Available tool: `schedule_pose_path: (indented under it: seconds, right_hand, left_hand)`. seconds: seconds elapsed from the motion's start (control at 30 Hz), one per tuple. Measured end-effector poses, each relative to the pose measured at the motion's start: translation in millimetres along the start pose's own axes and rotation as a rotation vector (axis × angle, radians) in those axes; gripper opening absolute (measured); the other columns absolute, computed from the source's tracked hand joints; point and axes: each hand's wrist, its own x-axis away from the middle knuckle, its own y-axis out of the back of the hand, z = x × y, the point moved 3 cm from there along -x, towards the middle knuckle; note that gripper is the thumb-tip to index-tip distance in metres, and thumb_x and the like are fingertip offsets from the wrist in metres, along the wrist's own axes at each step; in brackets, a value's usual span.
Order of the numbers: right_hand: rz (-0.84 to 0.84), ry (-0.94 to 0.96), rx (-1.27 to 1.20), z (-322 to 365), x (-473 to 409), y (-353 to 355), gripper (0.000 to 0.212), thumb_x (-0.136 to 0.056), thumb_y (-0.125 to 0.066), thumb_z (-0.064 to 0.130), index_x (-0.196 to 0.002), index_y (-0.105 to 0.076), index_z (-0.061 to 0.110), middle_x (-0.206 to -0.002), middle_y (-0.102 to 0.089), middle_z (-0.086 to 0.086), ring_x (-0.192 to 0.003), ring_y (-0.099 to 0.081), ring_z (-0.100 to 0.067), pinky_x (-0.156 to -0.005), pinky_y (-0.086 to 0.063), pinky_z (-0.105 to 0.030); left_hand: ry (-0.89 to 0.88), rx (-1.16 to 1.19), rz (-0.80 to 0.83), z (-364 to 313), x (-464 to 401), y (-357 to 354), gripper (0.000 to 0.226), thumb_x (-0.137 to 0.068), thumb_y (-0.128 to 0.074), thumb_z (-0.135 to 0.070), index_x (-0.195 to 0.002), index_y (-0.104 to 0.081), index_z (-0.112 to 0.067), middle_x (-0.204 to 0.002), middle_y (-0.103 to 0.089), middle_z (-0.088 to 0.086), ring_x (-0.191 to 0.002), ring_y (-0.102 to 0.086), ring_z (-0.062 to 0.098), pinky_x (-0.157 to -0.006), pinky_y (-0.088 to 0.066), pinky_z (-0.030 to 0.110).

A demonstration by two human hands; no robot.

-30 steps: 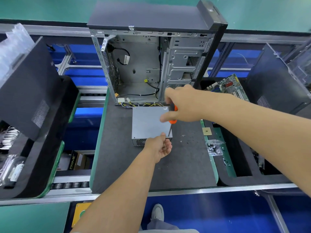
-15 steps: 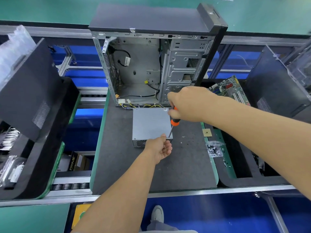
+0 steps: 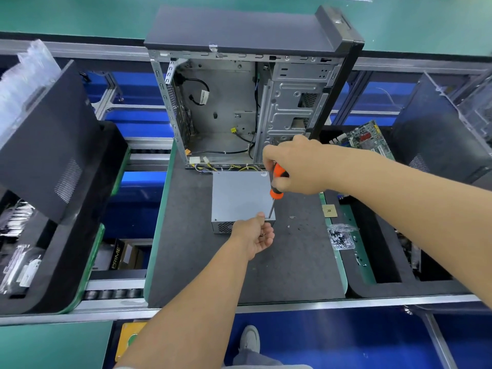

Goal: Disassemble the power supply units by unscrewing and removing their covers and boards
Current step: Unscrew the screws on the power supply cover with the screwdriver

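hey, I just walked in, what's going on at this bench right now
A person is taking apart a grey metal power supply box lying on the dark grey work mat. The right hand grips an orange-and-black screwdriver, its tip down at the box's near right corner. The left hand steadies that corner, fingers beside the shaft. The cover looks to be in place. Behind stands an open, mostly gutted computer tower case, and a clear bag of screws lies to the right.

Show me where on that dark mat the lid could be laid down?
Bare mat lies left of the power supply and across the whole near edge. Loose screws scatter to its right; the open case and cables crowd the far side.
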Motion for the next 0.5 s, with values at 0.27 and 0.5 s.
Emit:
schedule_pose_path:
  seconds: [0.27, 0.5]
  right_hand:
    - [-0.085, -0.048, 0.359, -1.5, 0.2, -0.4, 0.048, -0.098, -0.035, 0.062, -0.097, -0.047, 0.016, -0.071, -0.037, -0.001, -0.072, -0.043, -0.025, -0.057, -0.037, -0.034]
    - [-0.003, -0.033, 0.088, -2.0, 0.4, -5.2, 0.052, -0.085, -0.059, 0.065, -0.113, -0.042, 0.025, -0.1, -0.047, -0.001, -0.091, -0.037, -0.023, -0.074, -0.032, -0.036]
  left_hand:
    - [0.005, -0.015, -0.008, 0.1, -0.2, 0.0, 0.031, -0.101, -0.061, -0.029, -0.088, -0.063, 0.0, -0.076, -0.065, 0.011, -0.057, -0.061, 0.019, -0.05, -0.055, 0.026]
    - [0.006, -0.023, -0.004, 0.1, 0.4, 0.0, 0.031, -0.101, -0.061, -0.029, -0.089, -0.063, 0.0, -0.075, -0.065, 0.01, -0.057, -0.061, 0.019, -0.051, -0.054, 0.026]
